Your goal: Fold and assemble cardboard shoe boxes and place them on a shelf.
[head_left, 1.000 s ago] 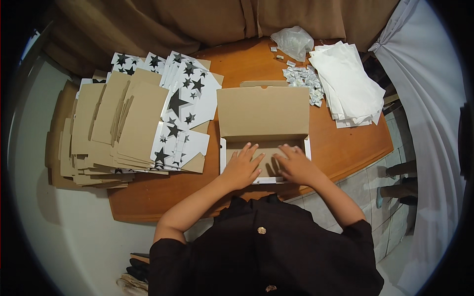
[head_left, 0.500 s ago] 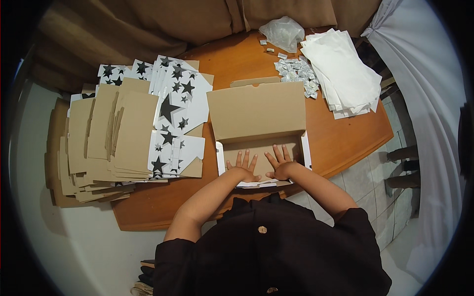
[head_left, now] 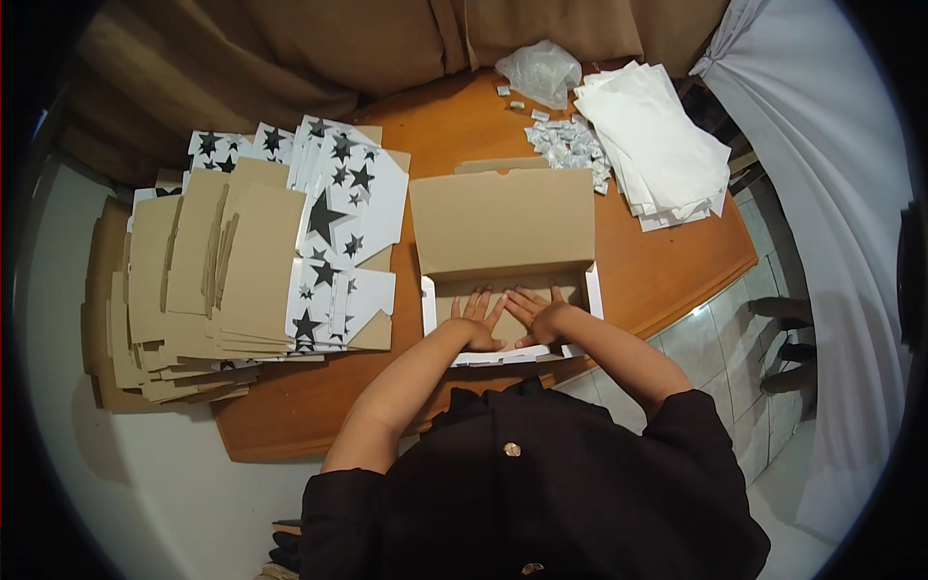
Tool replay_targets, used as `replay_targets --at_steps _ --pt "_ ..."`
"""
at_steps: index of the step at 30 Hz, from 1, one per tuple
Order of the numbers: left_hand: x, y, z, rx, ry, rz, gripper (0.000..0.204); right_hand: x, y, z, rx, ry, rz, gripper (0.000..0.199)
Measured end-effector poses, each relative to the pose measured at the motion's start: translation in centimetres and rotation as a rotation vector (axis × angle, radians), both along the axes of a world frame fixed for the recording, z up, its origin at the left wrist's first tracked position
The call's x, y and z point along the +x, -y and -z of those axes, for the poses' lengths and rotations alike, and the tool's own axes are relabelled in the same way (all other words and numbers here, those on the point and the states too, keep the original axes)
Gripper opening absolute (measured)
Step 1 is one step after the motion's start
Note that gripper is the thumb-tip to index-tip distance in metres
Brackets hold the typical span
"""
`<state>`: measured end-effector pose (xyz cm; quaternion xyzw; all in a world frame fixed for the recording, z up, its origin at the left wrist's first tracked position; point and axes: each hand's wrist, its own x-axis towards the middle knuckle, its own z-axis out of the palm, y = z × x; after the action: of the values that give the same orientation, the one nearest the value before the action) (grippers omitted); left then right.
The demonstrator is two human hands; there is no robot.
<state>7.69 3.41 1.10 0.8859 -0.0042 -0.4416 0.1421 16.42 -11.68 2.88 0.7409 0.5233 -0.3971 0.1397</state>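
Observation:
A cardboard box [head_left: 505, 224], brown inside with white outer walls, stands on the table in front of me. Its lid is raised and leans away from me. Inside it, my left hand [head_left: 478, 321] lies flat on the bottom with the fingers spread. My right hand [head_left: 539, 317] presses flat beside it, fingers stretched out, its fingertips close to those of the left. Neither hand holds anything. Both wrists cross the near wall of the box.
Stacked flat cardboard blanks [head_left: 259, 261], some white with black stars, cover the table's left side. At the far right lie small silvery packets [head_left: 570, 147], a clear plastic bag [head_left: 541, 73] and white paper sheets [head_left: 657, 145]. The wooden table [head_left: 667, 266] has a curved edge.
My right hand has moved left across the box bottom, toward my left hand. The left hand has shifted slightly, still flat. The whole view has moved a little.

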Motion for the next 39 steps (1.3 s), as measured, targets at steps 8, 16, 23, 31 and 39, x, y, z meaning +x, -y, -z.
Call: replay_targets --at_steps 8,16,23,31,39 --pt "-1.3 -3.1 -11.4 -0.554 0.575 -0.132 0.057 3.0 0.0 -10.7 0.228 -0.195 0.106 0.057" --pt "-2.2 -4.2 -7.4 0.097 0.903 -0.248 0.068 16.9 6.6 -7.4 1.276 -0.169 1.149 0.036" --pt "0.0 -4.2 -6.4 0.197 0.907 -0.252 0.072 21.3 11.8 0.4 0.842 1.01 1.329 0.036" --pt "1.9 -5.5 -6.6 0.181 0.908 -0.283 0.071 21.3 13.3 -0.4 0.694 0.986 1.205 0.018" --pt "3.2 -4.3 -9.1 0.054 0.955 -0.378 0.063 22.0 15.4 3.3 0.976 1.451 0.953 0.021"
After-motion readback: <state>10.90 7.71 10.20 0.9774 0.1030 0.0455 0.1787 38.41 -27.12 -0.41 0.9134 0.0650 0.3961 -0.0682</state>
